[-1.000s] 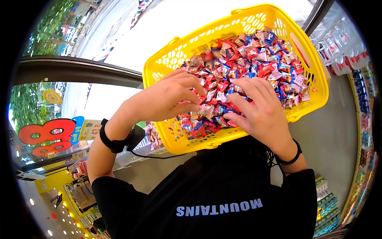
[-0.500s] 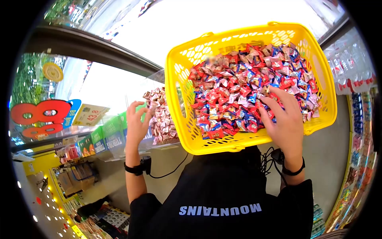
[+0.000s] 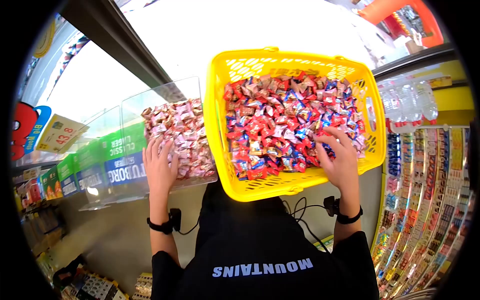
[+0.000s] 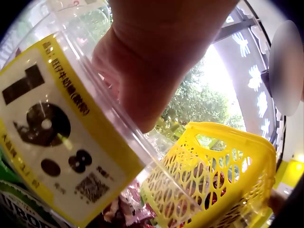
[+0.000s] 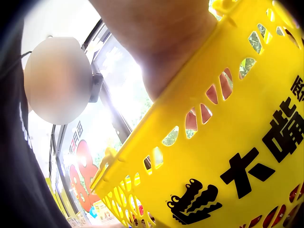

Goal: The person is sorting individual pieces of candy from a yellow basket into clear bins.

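Observation:
A yellow basket [image 3: 220, 165] holds a heap of red, blue and pink wrapped candies [image 3: 292, 125]. To its left, a clear bin [image 3: 196, 86] holds pink wrapped candies [image 3: 192, 127]. My left hand [image 3: 161, 167] is over the bin's left part, fingers slightly bent; in the left wrist view the hand [image 4: 137, 80] reaches in behind the bin's price label [image 4: 52, 128], its fingertips hidden. My right hand [image 3: 341, 160] is over the right part of the basket's heap, thumb and fingers apart and loosely bent. The basket's wall [image 5: 199, 156] covers the fingers in the right wrist view.
Left of the bin are more clear bins and green-and-blue boxes [image 3: 117, 155], with a price card [image 3: 62, 134] beyond. Bottles [image 3: 410, 102] stand right of the basket, above packed shelves [image 3: 425, 190]. A cable [image 3: 300, 210] hangs near my right wrist.
My left hand has gone from the basket's candies out to the bin on the left. My right hand stays over the basket, its fingers now more spread. The head view has turned, showing more of the bin.

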{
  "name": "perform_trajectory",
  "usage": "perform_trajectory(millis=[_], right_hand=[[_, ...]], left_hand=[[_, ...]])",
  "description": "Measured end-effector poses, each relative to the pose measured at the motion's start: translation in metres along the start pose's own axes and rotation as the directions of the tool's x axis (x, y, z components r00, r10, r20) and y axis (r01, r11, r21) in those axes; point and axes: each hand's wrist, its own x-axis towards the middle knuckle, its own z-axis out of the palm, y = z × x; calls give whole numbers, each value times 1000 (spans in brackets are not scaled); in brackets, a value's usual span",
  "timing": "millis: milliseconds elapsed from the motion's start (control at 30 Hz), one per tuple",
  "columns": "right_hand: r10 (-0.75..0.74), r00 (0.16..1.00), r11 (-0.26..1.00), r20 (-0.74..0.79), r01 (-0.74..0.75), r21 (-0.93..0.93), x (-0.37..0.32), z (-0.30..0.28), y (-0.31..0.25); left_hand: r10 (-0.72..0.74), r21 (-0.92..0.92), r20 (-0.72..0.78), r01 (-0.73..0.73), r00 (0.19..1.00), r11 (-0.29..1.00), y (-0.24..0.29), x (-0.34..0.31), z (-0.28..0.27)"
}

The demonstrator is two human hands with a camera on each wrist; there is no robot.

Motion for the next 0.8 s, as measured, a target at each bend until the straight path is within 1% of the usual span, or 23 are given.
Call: perform_trajectory(millis=[33,100,167,200,300,333,433,467,567,600,700,800], right_hand=[[11,1000,1000,18,-12,28,2,-2,-3],[-49,999,999,13,49,-4,2,0,3],[-54,997,998,49,55,-25,2,0,4],[-58,996,998,68,60,-34,3,-2,3],[-174,962,973,211,201,-111,13,-10,-1],[-237,934,944,269,286,-162,18,-13,1],[-355,844,858,402,465,-218,44,-18,-8],[-384,806,859,451,491,-145,55,-15,-7],[-400,706,827,584,553,-102,83,5,-1],[-426,661,813,618,579,-60,90,13,4],[-386,590,847,709,532,19,105,34,14],[-338,532,836,776,549,-12,117,36,8]], left_hand=[[-5,-61,-14,4,1000,998,5,-3,4],[-3,-100,-31,0,1000,995,8,-7,11],[0,-138,-63,-9,998,990,8,-9,12],[-1,-96,-104,-9,995,995,11,-6,8],[38,-102,-109,-50,993,994,16,-7,7],[46,-98,-121,-59,992,993,16,-7,7],[46,-152,-117,-63,992,986,9,-7,12],[44,-157,-114,-62,992,986,10,-7,12],[34,-175,-114,-54,993,983,12,-8,10],[31,-188,-117,-52,993,981,11,-9,11],[24,-227,-121,-52,992,973,7,-11,15],[25,-257,-118,-54,993,965,9,-11,13]])
